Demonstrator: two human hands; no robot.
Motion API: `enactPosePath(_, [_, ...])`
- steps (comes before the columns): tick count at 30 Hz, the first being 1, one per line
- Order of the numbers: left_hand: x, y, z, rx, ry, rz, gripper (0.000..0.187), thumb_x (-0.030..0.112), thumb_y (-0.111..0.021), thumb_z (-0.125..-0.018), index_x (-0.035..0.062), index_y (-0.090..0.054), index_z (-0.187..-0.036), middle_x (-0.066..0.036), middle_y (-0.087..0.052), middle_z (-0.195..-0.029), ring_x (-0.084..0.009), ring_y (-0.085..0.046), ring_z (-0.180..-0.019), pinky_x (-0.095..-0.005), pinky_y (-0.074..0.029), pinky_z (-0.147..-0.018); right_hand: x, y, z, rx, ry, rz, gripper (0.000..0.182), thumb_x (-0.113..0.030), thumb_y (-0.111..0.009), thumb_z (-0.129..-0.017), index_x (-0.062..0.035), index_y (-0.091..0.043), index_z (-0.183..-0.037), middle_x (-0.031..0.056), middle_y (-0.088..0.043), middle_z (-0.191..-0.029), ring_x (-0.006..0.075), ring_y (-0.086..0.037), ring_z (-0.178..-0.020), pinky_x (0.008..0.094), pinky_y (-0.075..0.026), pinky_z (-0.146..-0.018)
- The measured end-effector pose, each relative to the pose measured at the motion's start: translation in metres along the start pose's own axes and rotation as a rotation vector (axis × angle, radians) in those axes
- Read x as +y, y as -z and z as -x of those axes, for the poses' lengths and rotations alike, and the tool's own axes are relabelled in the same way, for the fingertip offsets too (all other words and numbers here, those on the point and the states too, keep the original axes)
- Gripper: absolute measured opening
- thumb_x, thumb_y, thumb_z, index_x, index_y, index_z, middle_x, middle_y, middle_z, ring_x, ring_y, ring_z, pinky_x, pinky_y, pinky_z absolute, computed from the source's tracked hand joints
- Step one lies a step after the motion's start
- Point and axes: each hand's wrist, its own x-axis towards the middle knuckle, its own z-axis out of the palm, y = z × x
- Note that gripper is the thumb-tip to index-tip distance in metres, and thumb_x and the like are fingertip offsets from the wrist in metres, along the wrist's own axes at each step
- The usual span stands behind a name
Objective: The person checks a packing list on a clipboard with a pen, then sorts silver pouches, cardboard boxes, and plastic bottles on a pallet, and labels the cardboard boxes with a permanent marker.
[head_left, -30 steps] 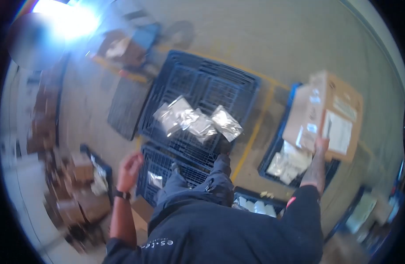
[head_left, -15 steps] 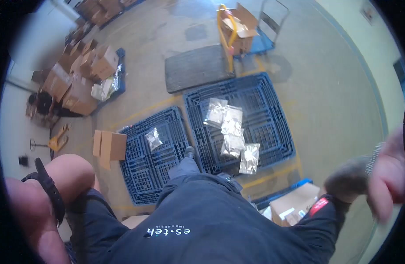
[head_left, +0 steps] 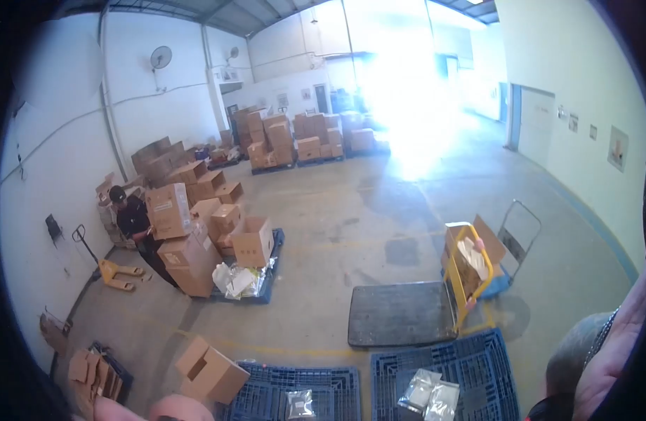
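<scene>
Skin of my left arm [head_left: 112, 410] shows at the bottom left edge, cut off by the frame. Its fingers do not show. My right hand [head_left: 607, 375] is partly visible at the lower right edge, close to the camera, with a beaded bracelet at the wrist. Its fingers are hidden, and I see nothing held. Ahead on the floor lie two blue plastic pallets. A silver packet [head_left: 300, 404] rests on the left pallet [head_left: 337, 379]. Overlapping silver packets [head_left: 442, 400] lie on the right pallet [head_left: 488, 361]. An open cardboard box [head_left: 214, 372] stands beside the left pallet.
A flat platform trolley [head_left: 400, 316] with a yellow handle stands beyond the pallets, near another trolley bearing an open box. At left, a person [head_left: 135, 223] stands by stacked cartons [head_left: 189, 256] and a yellow pallet jack [head_left: 119, 274]. More stacked cartons line the back.
My view has tilted up from my body and the pallets to the wider warehouse. Both arms now sit lower in the frame, and my torso is out of view.
</scene>
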Motion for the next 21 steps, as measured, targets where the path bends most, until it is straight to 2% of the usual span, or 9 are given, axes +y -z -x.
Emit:
enactPosePath(4, [-0.047, 0.021, 0.051, -0.037, -0.074, -0.119, 0.048, 0.049, -0.058, -0.088, 0.0165, -0.061, -0.122, -0.008, -0.059, -0.121, -0.0207, -0.048, -0.115, -0.0442, -0.033, -0.100, 0.006, -0.099, -0.014, 0.143, 0.087, 0.006, 0.089, -0.070, -0.046, -0.086, 0.0034, -0.042, -0.136, 0.0180, -0.050, -0.128, 0.0282, -0.056, -0.110, 0.0407, -0.042, -0.093])
enactPosePath(6, [-0.038, 0.046, 0.062, -0.055, -0.061, -0.146, 0.048, 0.050, -0.058, -0.088, 0.0164, -0.061, -0.122, -0.008, -0.059, -0.121, -0.0209, -0.048, -0.115, -0.0444, -0.033, -0.100, -0.014, -0.115, -0.026, 0.166, 0.102, -0.009, 0.089, -0.070, -0.046, -0.086, 0.0032, -0.041, -0.136, 0.0181, -0.050, -0.129, 0.0283, -0.056, -0.110, 0.0406, -0.042, -0.092])
enactPosePath(10, [-0.039, 0.056, 0.107, -0.027, 0.025, -0.124, 0.048, 0.050, -0.058, -0.088, 0.0163, -0.061, -0.122, -0.008, -0.058, -0.121, -0.0212, -0.049, -0.114, -0.0446, -0.033, -0.099, -0.034, -0.141, -0.029, 0.097, 0.122, -0.018, 0.089, -0.070, -0.047, -0.085, 0.0029, -0.041, -0.137, 0.0183, -0.049, -0.130, 0.0284, -0.056, -0.110, 0.0404, -0.043, -0.091])
enactPosePath(16, [-0.092, 0.023, 0.181, -0.024, 0.089, -0.103, 0.049, 0.051, -0.057, -0.088, 0.0162, -0.061, -0.122, -0.008, -0.058, -0.120, -0.0217, -0.049, -0.113, -0.0450, -0.033, -0.099, -0.015, -0.219, 0.004, 0.066, 0.141, -0.005, 0.090, -0.070, -0.048, -0.085, 0.0025, -0.039, -0.137, 0.0186, -0.047, -0.131, 0.0287, -0.056, -0.109, 0.0400, -0.043, -0.089])
enactPosePath(21, [-0.154, -0.002, 0.250, -0.054, 0.167, -0.110, 0.049, 0.051, -0.057, -0.088, 0.0161, -0.060, -0.122, -0.008, -0.058, -0.119, -0.0221, -0.049, -0.112, -0.0454, -0.033, -0.099, 0.015, -0.323, 0.036, 0.055, 0.143, -0.038, 0.090, -0.070, -0.048, -0.085, 0.0022, -0.038, -0.138, 0.0189, -0.045, -0.132, 0.0289, -0.057, -0.109, 0.0397, -0.044, -0.088])
